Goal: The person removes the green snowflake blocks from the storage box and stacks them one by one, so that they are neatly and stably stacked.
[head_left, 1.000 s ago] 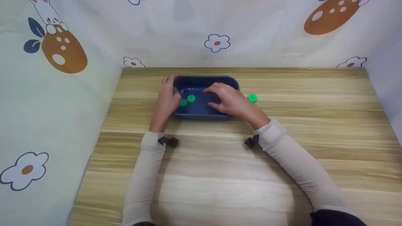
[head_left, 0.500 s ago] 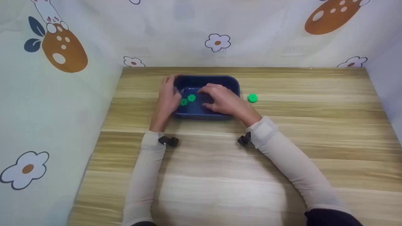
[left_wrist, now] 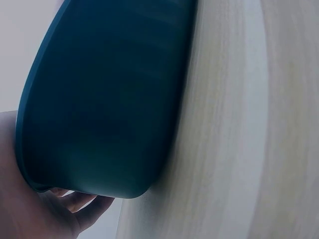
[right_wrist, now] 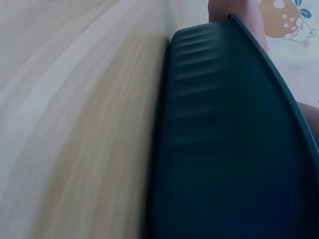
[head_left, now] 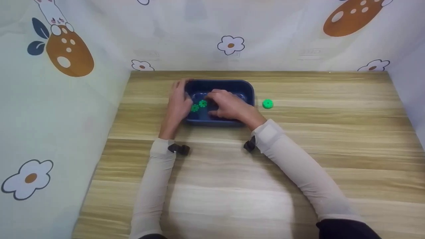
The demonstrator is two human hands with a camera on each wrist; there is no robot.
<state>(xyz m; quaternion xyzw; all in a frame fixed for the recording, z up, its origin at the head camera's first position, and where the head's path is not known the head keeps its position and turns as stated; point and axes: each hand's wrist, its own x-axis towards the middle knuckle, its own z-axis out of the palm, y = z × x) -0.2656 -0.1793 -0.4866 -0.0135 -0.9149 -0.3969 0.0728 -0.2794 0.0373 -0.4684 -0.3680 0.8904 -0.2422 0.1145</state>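
A dark blue plastic bin point(head_left: 215, 123) stands on the wooden table. My left hand point(head_left: 178, 104) grips its left end, thumb over the rim; in the left wrist view, fingers point(left_wrist: 92, 211) come round the outside of the bin's wall. Inside lie two green notched discs point(head_left: 203, 103), close to the left thumb. My right hand point(head_left: 227, 104) reaches down into the bin, thumb and fingers spread apart, its fingertips right beside those discs. Outside the bin's right end sits another round green piece point(head_left: 268, 104), seemingly a short stack. The right fingertips are hidden in the right wrist view.
The wooden table point(head_left: 225, 186) runs back to a patterned wall covering point(head_left: 186, 39) close behind the bin. A similar covering point(head_left: 59, 132) rises along the left side, and a pale wall point(head_left: 408, 86) bounds the right.
My right hand has moved leftward within the bin, toward the two green discs. The left hand keeps its grip, and the discs lie where they were.
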